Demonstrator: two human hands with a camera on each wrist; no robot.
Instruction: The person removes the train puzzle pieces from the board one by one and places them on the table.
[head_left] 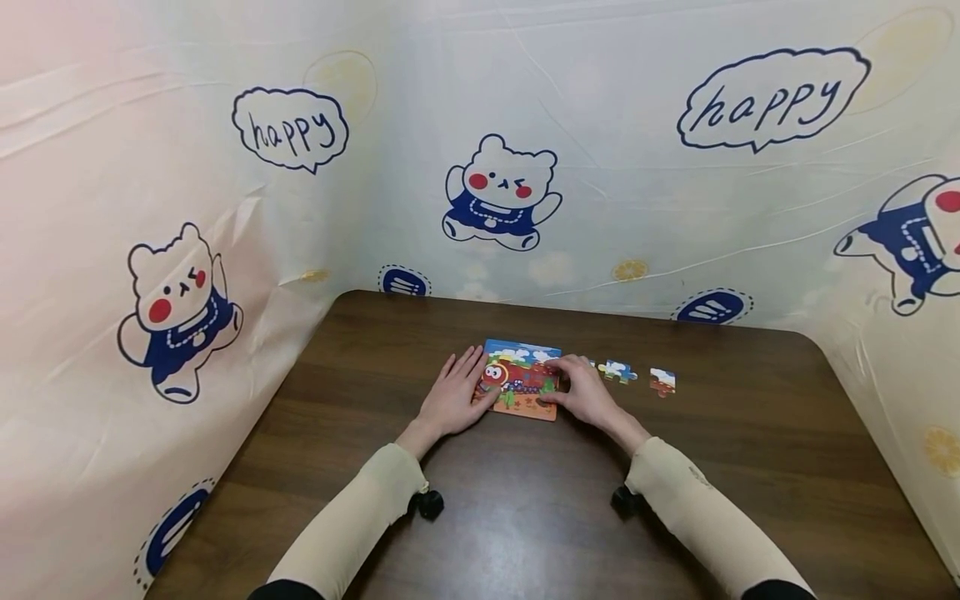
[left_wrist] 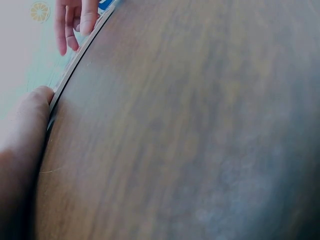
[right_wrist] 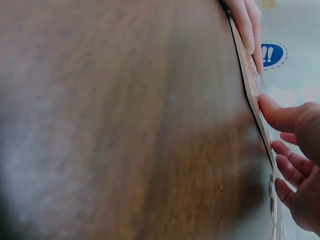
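Observation:
A colourful jigsaw puzzle [head_left: 525, 406] with a red cartoon animal, blue sky and orange ground lies flat on the table. My left hand [head_left: 454, 395] rests along its left side, fingers extended, thumb reaching over the lower left part. Over the right side of the puzzle is my right hand [head_left: 588, 393], its thumb and fingertips apart and touching the picture. In the right wrist view the right thumb [right_wrist: 280, 114] lies on the board's top, and the other fingers bend loosely near its edge. Whether a piece sits beneath those fingertips, I cannot tell.
Loose puzzle pieces lie to the right: a blue and yellow one [head_left: 617, 372], one with red and white [head_left: 663, 381], and another partly hidden behind the right hand. The brown wooden table [head_left: 480, 517] is bordered by a printed cloth [head_left: 615, 208] at the back and sides.

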